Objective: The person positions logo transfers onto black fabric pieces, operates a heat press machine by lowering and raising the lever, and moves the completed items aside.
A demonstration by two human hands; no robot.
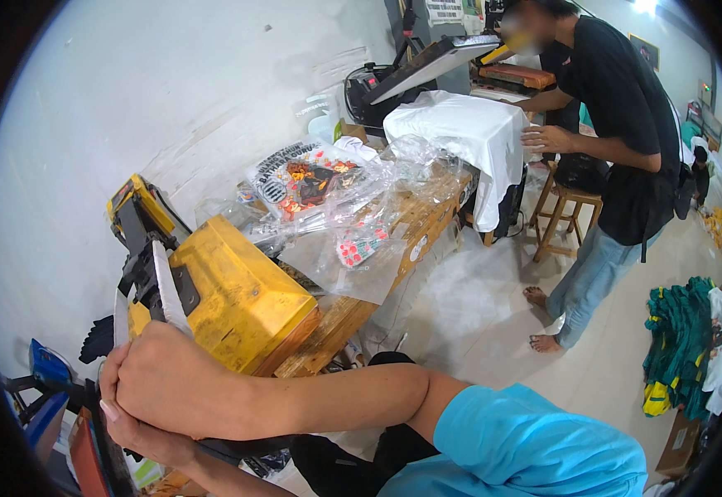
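My right hand (156, 379) is closed on the near end of a pale-wrapped press handle (167, 286), at the lower left of the view. My left hand (136, 431) is closed just beneath it, partly covered by the right, and also grips the handle. The handle belongs to a yellow heat press (237, 290) with a worn, smudged housing, standing on a wooden bench (336, 331). Beyond the press lie a printed white shirt (299, 178) and crumpled clear plastic (402, 190).
A person (618, 116) in dark top stands at a second press (423, 70) draped with white cloth (452, 124), beside a wooden stool (568, 211). Green garments (676, 340) and a cardboard box (680, 439) are at the right. Other press equipment (50, 398) sits at lower left.
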